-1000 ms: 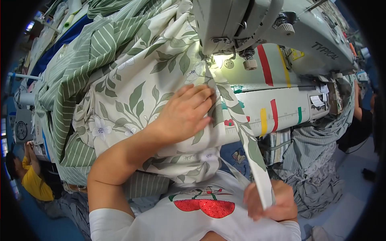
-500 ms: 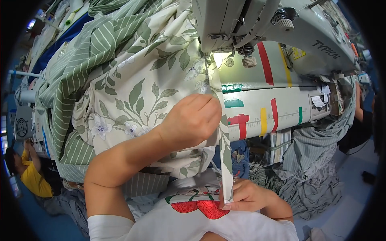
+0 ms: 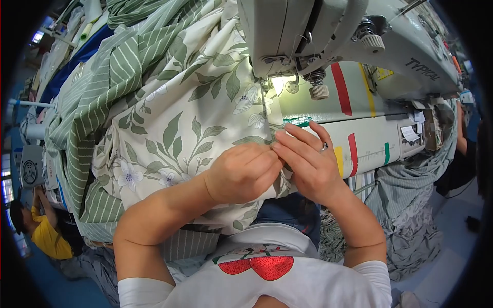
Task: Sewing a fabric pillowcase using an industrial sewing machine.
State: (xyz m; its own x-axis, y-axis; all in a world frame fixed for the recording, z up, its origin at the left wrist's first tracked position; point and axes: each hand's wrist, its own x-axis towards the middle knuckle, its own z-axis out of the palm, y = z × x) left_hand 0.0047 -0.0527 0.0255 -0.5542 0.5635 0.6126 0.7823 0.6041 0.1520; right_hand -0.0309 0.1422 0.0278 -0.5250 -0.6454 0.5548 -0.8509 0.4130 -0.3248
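A cream fabric with green leaves and pale flowers (image 3: 169, 149) spreads over the sewing machine's bed, its edge running up under the lit needle area. My left hand (image 3: 241, 172) is closed near that edge, fingertips pinching the fabric. Beside it my right hand (image 3: 313, 167), with a ring on one finger, has its thumb and index fingertips pinched together at the same edge, the other fingers extended. The two hands nearly touch, and they hide the edge between them. Above them stands the head of the grey-white sewing machine (image 3: 431, 51).
Green striped fabric (image 3: 87, 133) is bunched at the left. Coloured tape strips (image 3: 353, 154) mark the machine bed at the right. Heaped grey cloth (image 3: 405, 190) hangs beyond it. A person in a yellow top (image 3: 51, 238) is at the far left.
My right hand has risen from beside my shirt to join my left at the fabric edge. The narrow strip it held low no longer hangs down in view. My left hand has lowered slightly.
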